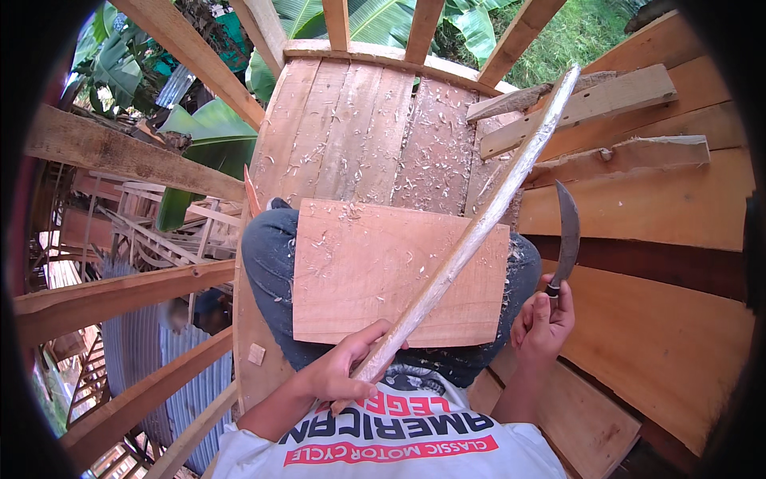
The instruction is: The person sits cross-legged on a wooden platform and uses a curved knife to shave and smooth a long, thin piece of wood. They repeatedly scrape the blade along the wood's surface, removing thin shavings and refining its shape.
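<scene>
— What is nearest, down by the person's chest?

— The left hand (345,369), clenched around the lower end of a long pale wooden stick (471,235). The stick runs up and to the right from that grip, slanting across a flat board (359,279) that lies over the person's lap, and its far end reaches out above the planks beyond.

— And the other hand?

— The right hand (542,319) is just right of the board, fingers wrapped around the handle of a curved knife (568,235). The dark blade points upward and bends slightly to the left, standing apart from the stick, not touching it.

— What is the board resting on?

— On the person's knees, in dark trousers (267,267); the cloth shows to the left and right of the board. Pale shavings (343,215) are scattered on the board's top edge.

— What is farther out?

— A platform of worn planks (359,120) in front of the knees, thickly strewn with more shavings. To the right lie broad, fresher boards (662,199) and a few loose wooden battens (590,104) stacked at an angle. Slanting timber beams (120,152) cross the left side, with corrugated metal sheets (152,359) below them, and large green banana leaves (207,144) show beyond the platform's far edge.
</scene>
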The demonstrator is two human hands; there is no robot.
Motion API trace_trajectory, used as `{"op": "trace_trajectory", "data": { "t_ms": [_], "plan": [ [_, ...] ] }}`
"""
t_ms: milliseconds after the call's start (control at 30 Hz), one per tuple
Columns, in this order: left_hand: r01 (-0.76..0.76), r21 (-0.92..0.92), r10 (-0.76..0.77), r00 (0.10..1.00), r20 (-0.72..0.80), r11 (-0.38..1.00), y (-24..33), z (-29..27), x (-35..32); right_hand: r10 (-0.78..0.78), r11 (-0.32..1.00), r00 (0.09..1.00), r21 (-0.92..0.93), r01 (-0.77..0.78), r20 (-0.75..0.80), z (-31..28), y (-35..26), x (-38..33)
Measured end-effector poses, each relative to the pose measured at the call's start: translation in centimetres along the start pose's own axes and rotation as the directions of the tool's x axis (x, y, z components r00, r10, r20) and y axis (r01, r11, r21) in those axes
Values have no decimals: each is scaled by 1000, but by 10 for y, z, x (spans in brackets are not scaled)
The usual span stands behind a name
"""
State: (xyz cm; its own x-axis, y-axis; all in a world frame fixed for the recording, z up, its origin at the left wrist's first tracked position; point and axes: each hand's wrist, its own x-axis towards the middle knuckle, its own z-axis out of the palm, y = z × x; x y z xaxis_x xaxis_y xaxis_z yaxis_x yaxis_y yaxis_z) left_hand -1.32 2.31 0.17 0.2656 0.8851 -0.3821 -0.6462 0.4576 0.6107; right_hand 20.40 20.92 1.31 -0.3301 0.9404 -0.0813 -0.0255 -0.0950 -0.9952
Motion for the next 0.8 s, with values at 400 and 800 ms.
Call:
{"op": "trace_trajectory", "data": {
  "t_ms": [400,800],
  "plan": [
    [-26,32,28,998,-52,999,7,11,7,413,805,651,79,-588,637,7,-15,-16],
    [-34,-22,34,999,-34,999,9,8,2,-12,961,992,273,45,-122,-3,-11,8]
  ]
}}
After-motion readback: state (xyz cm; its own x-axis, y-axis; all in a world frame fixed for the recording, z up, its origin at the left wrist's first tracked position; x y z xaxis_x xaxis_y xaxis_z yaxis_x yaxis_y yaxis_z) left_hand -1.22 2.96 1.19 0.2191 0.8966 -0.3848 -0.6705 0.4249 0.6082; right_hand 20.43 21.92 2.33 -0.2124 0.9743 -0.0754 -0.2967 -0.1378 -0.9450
